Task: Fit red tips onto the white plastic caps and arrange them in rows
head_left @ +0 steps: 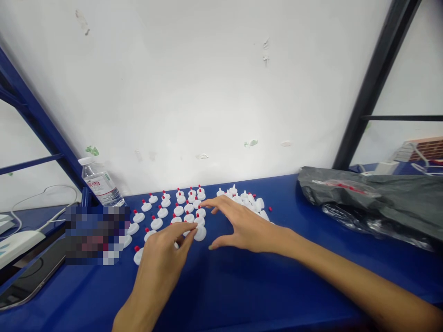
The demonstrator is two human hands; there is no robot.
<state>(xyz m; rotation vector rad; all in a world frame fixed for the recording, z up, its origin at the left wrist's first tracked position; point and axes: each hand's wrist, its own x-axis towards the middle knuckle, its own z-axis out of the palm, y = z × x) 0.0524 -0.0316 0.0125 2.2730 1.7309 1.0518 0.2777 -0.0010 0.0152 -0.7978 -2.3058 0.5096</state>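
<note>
My left hand (165, 251) has thumb and index finger pinched at the top of a white nozzle cap (200, 234), whose tip the fingertips hide. Just right of it, my right hand (242, 223) hovers with thumb and fingers apart, holding nothing. Behind and left of my hands, white nozzle caps with red tips (162, 212) stand upright in rows. Beyond my right hand lies a pile of loose white nozzle caps (246, 197), some without red tips. A small red tip (270, 209) lies beside that pile.
The blue table (221, 290) meets a white wall. A water bottle (102, 182) stands at the back left, with a phone (34, 274) and white power strip (20, 246) nearer. A grey plastic bag (374, 198) lies at right, near a black post (367, 87).
</note>
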